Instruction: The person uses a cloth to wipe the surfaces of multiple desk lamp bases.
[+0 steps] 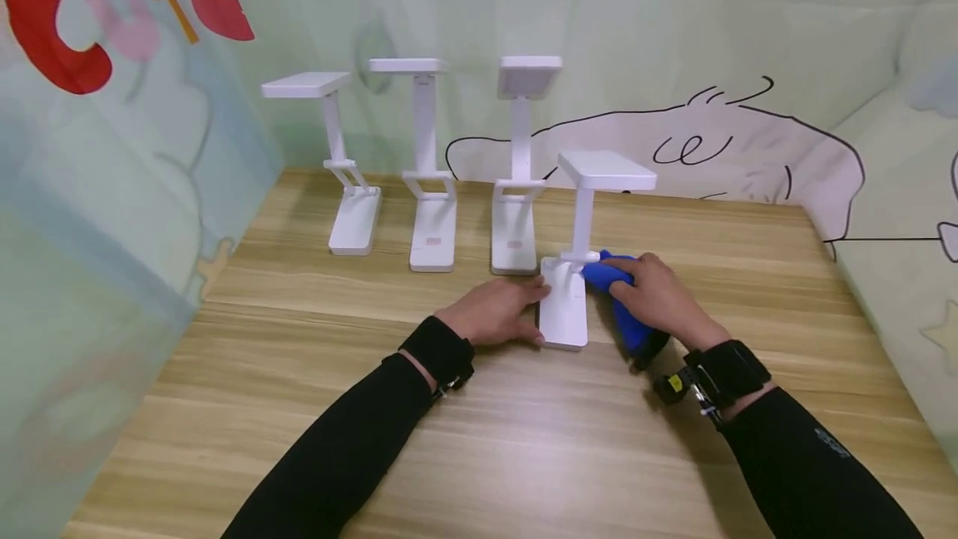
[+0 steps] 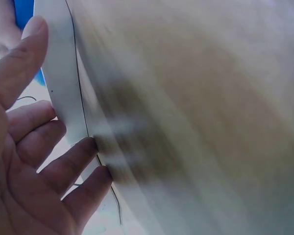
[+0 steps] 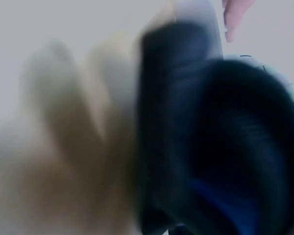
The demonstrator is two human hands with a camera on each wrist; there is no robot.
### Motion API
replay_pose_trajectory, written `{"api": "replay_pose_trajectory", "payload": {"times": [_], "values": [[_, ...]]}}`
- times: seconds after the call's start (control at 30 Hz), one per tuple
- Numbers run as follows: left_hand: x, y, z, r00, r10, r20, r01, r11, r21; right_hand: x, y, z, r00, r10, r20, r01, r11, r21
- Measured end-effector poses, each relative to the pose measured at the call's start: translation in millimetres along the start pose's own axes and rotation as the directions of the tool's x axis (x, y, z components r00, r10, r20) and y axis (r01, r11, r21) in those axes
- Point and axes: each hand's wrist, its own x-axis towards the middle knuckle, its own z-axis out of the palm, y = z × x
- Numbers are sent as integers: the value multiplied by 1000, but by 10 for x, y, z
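Closest of the white desk lamps is one (image 1: 563, 306) with its flat head raised on a thin stem. My left hand (image 1: 500, 310) rests against the left side of its base, thumb near the front corner and fingers farther back. In the left wrist view the fingertips (image 2: 90, 144) touch the edge of the white base (image 2: 63, 58). On the lamp's right, my right hand (image 1: 659, 294) grips a blue cloth (image 1: 632, 324) by the lower stem joint. The cloth hangs down to the table with a dark lower end. Dark folds blur most of the right wrist view.
Behind stand three similar lamps in a row: left (image 1: 355, 223), middle (image 1: 432, 231) and right (image 1: 513, 231). The right one is close to the front lamp. All are on a wood-grain table (image 1: 479, 456), with a printed cloth backdrop (image 1: 674, 23) along its back and sides.
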Motion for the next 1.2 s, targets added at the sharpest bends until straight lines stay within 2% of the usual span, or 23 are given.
{"api": "replay_pose_trajectory", "payload": {"times": [0.1,0.23,0.4,0.57,0.73,1.07,1.2], "values": [[8,18,28,1000,9,8,-9,1000,-17,156,-41,-7,1000,24,-2,-24,1000,4],[1,20,43,1000,6,8,-6,1000,-18,326,-110,-2,995,35,89,-35,999,-6],[-48,-14,17,999,-32,-7,32,999,-21,339,-264,-15,982,76,170,-77,997,0],[-86,-23,-27,999,-35,-14,34,998,-52,166,-402,-9,984,23,178,-5,995,-101],[-78,-10,-41,1000,-21,-15,20,999,-50,-98,-458,18,983,-31,180,70,974,-215],[-41,5,-15,1000,1,-8,-1,1000,-30,-665,-539,21,962,-48,270,107,972,-209],[-33,-8,33,1000,21,-14,-22,999,-36,-832,-564,-40,960,-37,276,82,985,-153]]}}
